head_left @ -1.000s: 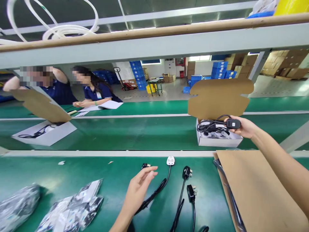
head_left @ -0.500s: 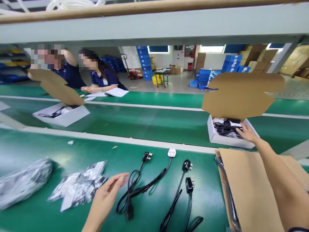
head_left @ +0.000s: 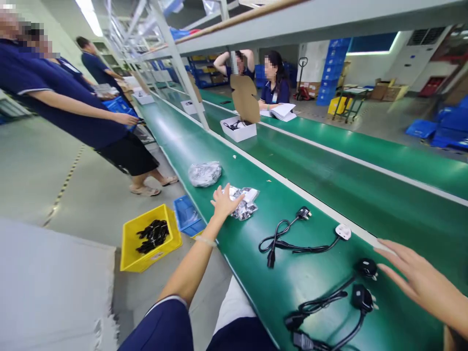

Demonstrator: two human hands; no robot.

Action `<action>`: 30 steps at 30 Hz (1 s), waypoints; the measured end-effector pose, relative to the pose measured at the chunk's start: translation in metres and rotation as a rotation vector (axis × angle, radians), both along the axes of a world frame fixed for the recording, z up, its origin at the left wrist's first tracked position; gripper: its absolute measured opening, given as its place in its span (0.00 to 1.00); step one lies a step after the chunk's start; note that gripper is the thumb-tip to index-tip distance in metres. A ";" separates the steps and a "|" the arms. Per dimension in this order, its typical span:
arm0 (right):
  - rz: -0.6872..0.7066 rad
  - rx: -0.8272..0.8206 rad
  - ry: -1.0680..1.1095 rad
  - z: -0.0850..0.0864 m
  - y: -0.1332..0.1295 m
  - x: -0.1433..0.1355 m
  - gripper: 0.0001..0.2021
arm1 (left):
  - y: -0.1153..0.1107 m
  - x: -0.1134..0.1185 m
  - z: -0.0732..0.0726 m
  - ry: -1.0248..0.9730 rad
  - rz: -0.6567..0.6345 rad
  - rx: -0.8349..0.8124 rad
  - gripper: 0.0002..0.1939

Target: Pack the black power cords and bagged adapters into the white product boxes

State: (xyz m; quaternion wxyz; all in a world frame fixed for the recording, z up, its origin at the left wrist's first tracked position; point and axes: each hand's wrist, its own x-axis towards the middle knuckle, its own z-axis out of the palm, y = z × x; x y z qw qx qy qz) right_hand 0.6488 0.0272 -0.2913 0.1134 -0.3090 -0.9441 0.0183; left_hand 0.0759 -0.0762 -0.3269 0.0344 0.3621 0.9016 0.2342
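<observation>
My left hand [head_left: 224, 201], fingers spread, is over the left side of some small clear bags with silvery and white contents [head_left: 249, 196]; whether it touches them is unclear. Beyond it lies a larger clear plastic bundle [head_left: 204, 174]. My right hand [head_left: 411, 268] is open and holds nothing, beside a black plug [head_left: 366, 268] at the right. Several black power cables lie on the green bench [head_left: 237, 243], one with a white plug [head_left: 343, 232] and another with a black plug [head_left: 303, 213].
An open white box with a brown lid [head_left: 239, 130] stands on the conveyor. A yellow bin of black cables [head_left: 151, 239] and a blue bin [head_left: 188, 217] are on the floor. People stand at the left; others sit across. A post [head_left: 183, 68] rises beyond.
The view has swung left. My left hand has moved from beside the cables to the small bags and spread its fingers. My right hand has left the open box at the right.
</observation>
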 end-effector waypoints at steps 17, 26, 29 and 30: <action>-0.365 -0.475 -0.060 0.000 -0.183 -0.049 0.17 | -0.031 0.163 -0.009 0.059 -0.717 0.129 0.23; -0.356 -0.409 -0.031 -0.010 -0.208 -0.080 0.13 | -0.094 0.254 0.001 -0.236 -1.246 -0.085 0.23; -0.331 -0.282 -0.026 -0.015 -0.196 -0.087 0.14 | -0.100 0.269 -0.005 -0.134 -1.255 -0.083 0.12; -0.339 -0.238 -0.031 -0.017 -0.191 -0.088 0.15 | -0.101 0.270 -0.006 -0.132 -1.264 -0.057 0.09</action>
